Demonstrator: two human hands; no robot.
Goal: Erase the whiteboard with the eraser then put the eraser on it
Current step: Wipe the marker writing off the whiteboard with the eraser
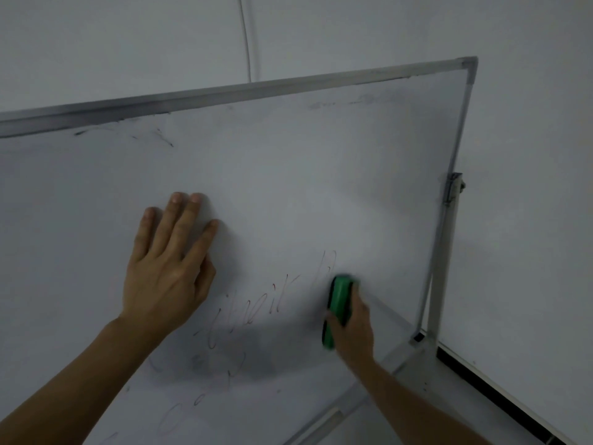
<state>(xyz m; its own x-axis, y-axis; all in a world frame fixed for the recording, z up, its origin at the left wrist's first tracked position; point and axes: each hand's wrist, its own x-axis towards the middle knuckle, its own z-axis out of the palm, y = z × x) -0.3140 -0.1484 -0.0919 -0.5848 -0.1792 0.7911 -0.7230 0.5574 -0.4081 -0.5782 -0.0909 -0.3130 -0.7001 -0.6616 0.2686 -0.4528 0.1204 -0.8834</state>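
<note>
Left hand flat on whiteboard; right hand grips eraser.

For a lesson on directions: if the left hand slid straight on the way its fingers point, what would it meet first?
The left hand would cross bare whiteboard and likely meet the top frame first; no writing shows between.

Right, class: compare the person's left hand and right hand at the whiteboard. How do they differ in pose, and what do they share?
The left hand lies flat with straight fingers; the right hand curls round the green eraser. The left hand sits higher; the right hand is lower, by the red writing. The left hand looks sharp; the right hand is blurred. Both are bare, at the whiteboard.
</note>
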